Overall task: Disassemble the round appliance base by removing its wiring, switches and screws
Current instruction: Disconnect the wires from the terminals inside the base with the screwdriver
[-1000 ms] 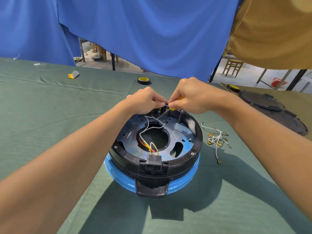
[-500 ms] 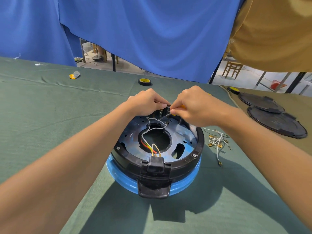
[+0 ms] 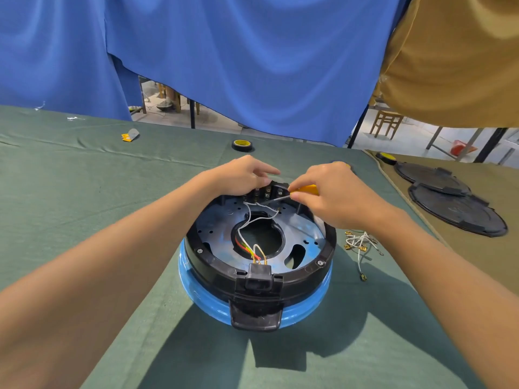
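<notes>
On my feed the round appliance base (image 3: pixel 323 265), a black plastic ring seated on a glossy blue body, sits upside down in the middle of the dark green cloth-covered table (image 3: pixel 84 192), just ahead of me. Its black plug socket (image 3: pixel 258 276) faces me at the near rim.

My right hand (image 3: pixel 334 195) pinches a yellow-handled screwdriver (image 3: pixel 307 189) between thumb and curled fingers. The thin metal shaft slants down and left toward the row of black switch terminals (image 3: pixel 264 192) at the far rim. My left hand (image 3: pixel 241 175) lies on that same far rim with fingers bent over the terminals. I cannot tell whether it grips a wire or only steadies the part, since its fingertips are hidden.

Thin white wires (image 3: pixel 247 217) loop from the terminals across the bluish metal plate and down into the centre hole, where red and yellow leads run to the socket.

To the right of the base a loose bundle of white leads with brass connectors (image 3: pixel 359 242) lies on the cloth. Beyond the hands is a black tape roll with a yellow core (image 3: pixel 242 145). Two flat black round covers (image 3: pixel 457 211) overlap on a tan cloth at far right, and a blue curtain (image 3: pixel 252 66) hangs behind.
</notes>
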A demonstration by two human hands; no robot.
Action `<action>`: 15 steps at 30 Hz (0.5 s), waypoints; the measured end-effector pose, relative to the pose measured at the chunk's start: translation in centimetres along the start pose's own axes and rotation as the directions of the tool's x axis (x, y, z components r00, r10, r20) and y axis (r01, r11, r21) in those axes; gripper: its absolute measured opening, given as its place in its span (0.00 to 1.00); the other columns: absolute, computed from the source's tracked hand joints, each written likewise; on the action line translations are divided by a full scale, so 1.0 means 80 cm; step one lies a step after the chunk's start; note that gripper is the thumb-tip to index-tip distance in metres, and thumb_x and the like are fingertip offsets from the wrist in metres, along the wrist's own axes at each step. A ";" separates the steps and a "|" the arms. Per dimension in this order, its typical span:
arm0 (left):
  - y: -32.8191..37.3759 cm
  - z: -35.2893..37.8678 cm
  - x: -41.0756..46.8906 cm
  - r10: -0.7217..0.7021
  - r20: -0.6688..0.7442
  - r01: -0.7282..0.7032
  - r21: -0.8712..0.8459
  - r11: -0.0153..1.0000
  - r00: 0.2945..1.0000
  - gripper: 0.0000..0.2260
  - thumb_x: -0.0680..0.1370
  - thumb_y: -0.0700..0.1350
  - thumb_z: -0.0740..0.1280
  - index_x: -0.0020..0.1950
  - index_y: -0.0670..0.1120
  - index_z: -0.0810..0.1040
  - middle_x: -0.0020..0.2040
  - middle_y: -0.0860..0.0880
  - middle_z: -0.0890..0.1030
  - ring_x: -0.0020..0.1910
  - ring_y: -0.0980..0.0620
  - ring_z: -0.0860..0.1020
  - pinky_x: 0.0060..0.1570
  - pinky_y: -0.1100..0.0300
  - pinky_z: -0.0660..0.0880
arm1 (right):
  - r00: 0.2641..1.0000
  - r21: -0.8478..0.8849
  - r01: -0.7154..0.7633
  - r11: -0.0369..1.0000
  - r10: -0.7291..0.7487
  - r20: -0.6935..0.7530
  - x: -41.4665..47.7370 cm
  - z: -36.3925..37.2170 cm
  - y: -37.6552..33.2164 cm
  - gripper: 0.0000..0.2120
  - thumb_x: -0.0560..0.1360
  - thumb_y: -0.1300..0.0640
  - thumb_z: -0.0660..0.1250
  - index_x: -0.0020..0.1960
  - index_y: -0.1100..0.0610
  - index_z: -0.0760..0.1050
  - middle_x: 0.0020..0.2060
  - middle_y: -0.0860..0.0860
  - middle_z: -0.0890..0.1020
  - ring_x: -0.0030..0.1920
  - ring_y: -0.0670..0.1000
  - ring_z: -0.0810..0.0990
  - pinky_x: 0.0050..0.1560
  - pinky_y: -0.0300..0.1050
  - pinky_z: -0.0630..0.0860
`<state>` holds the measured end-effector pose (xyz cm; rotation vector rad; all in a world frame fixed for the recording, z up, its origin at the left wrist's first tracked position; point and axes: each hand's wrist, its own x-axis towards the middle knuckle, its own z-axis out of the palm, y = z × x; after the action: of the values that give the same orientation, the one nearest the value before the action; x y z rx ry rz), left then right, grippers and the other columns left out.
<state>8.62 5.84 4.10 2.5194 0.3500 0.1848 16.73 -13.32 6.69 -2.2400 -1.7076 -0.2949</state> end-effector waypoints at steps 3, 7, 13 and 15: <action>-0.002 -0.009 -0.002 -0.043 -0.066 0.041 -0.031 0.999 0.997 0.17 0.82 0.43 0.61 0.71 0.47 0.72 0.66 0.46 0.77 0.65 0.48 0.75 0.69 0.51 0.67 | 0.999 0.083 -0.046 0.996 0.047 -0.012 0.003 0.000 0.008 0.09 0.77 0.54 0.67 0.54 0.53 0.83 0.47 0.49 0.83 0.43 0.46 0.74 0.42 0.38 0.67; -0.005 -0.011 -0.010 -0.064 -0.109 0.071 0.064 0.995 0.992 0.17 0.83 0.47 0.61 0.71 0.46 0.73 0.64 0.47 0.79 0.63 0.48 0.76 0.63 0.58 0.68 | 0.998 0.111 -0.061 0.992 0.064 -0.021 0.007 0.004 0.011 0.09 0.78 0.54 0.67 0.55 0.53 0.83 0.48 0.50 0.83 0.44 0.46 0.74 0.45 0.40 0.67; -0.011 -0.005 -0.019 -0.069 -0.098 0.073 0.028 0.997 0.993 0.13 0.83 0.46 0.61 0.63 0.46 0.81 0.56 0.48 0.83 0.54 0.48 0.79 0.59 0.53 0.74 | 0.998 0.108 -0.055 0.993 0.059 -0.029 0.012 0.014 0.010 0.10 0.78 0.54 0.66 0.56 0.53 0.83 0.49 0.50 0.83 0.45 0.46 0.74 0.42 0.37 0.66; -0.013 -0.004 -0.019 -0.080 -0.111 0.079 -0.015 0.997 0.991 0.12 0.82 0.46 0.62 0.62 0.47 0.82 0.53 0.48 0.84 0.52 0.47 0.79 0.59 0.51 0.75 | 0.998 0.095 -0.054 0.994 0.057 -0.033 0.014 0.016 0.010 0.10 0.78 0.54 0.66 0.57 0.54 0.82 0.49 0.51 0.82 0.45 0.47 0.73 0.41 0.36 0.66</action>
<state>6.88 6.45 3.69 2.4853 0.4919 0.2957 17.74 -12.07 5.77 -2.1965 -1.6043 -0.2358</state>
